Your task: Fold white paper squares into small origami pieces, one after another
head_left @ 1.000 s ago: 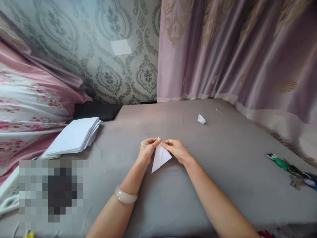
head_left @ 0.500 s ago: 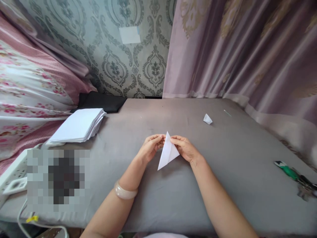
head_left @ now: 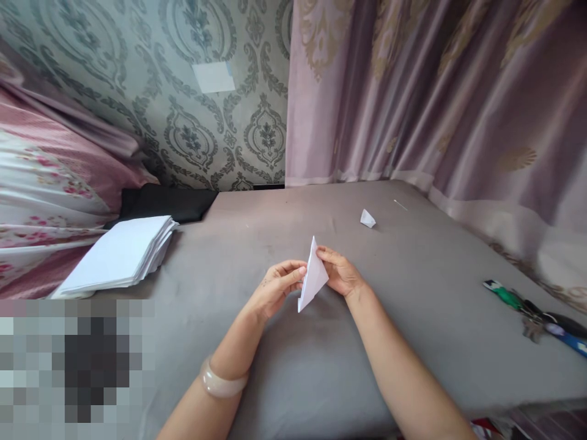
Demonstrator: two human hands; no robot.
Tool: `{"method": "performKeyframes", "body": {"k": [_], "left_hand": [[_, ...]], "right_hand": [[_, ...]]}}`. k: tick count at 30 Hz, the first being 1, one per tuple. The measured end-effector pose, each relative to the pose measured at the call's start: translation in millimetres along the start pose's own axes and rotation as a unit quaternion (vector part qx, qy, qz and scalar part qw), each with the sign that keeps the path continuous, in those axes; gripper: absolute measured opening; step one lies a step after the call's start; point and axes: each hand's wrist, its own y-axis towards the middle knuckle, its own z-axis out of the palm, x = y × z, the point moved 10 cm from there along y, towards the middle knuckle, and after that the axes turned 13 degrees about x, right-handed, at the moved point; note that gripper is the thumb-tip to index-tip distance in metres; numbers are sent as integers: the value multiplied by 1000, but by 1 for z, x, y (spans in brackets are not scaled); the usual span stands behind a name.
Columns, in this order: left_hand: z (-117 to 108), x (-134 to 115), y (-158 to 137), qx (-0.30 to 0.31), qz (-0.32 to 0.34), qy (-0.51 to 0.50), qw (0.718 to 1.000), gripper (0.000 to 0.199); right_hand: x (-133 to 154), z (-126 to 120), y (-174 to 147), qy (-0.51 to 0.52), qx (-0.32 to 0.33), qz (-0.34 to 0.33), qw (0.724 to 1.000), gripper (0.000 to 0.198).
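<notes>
Between my hands, above the grey cloth, is a folded sheet of white paper, a narrow triangle tilted with its point up. My left hand pinches its left edge, thumb in front. My right hand grips the right side near the top, and some of its fingers are hidden behind the paper. On the left wrist is a pale bangle. A small folded white paper piece lies farther back on the cloth, apart from both hands.
A stack of white paper lies at the left, before a black flat item. Keys with a green tag rest at the right. A thin white stick lies near the curtain. A blurred patch covers the lower left.
The folded paper has turned, now showing a plain, narrower face. My left hand has shifted down along its edge. The camera view has swung to the right.
</notes>
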Motion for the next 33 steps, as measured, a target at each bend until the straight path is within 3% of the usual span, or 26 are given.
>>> {"method": "performKeyframes", "body": {"k": [3, 8, 15, 18, 22, 26, 29, 33], "left_hand": [[-7, -3, 0, -30, 15, 40, 999, 25], [-22, -13, -1, -94, 50, 151, 983, 27], [-15, -9, 2, -31, 15, 228, 973, 28], [-23, -15, -1, -85, 41, 275, 957, 23], [-34, -32, -11, -173, 102, 345, 917, 17], [-37, -36, -15, -196, 126, 374, 898, 18], [-48, -34, -17, -230, 118, 357, 898, 16], [-59, -27, -13, -231, 115, 292, 921, 21]], "right_hand": [[-1, 4, 2, 2, 26, 3, 1000, 28], [3, 1, 2, -66, -1, -15, 998, 36], [19, 14, -1, -209, -23, -85, 974, 30], [24, 25, -3, -294, -18, -113, 949, 38], [26, 41, -9, -449, -43, -157, 878, 66], [25, 50, -14, -533, -85, -202, 817, 55], [25, 47, -15, -541, -99, -217, 807, 44], [23, 34, -10, -532, -111, -204, 814, 43]]}}
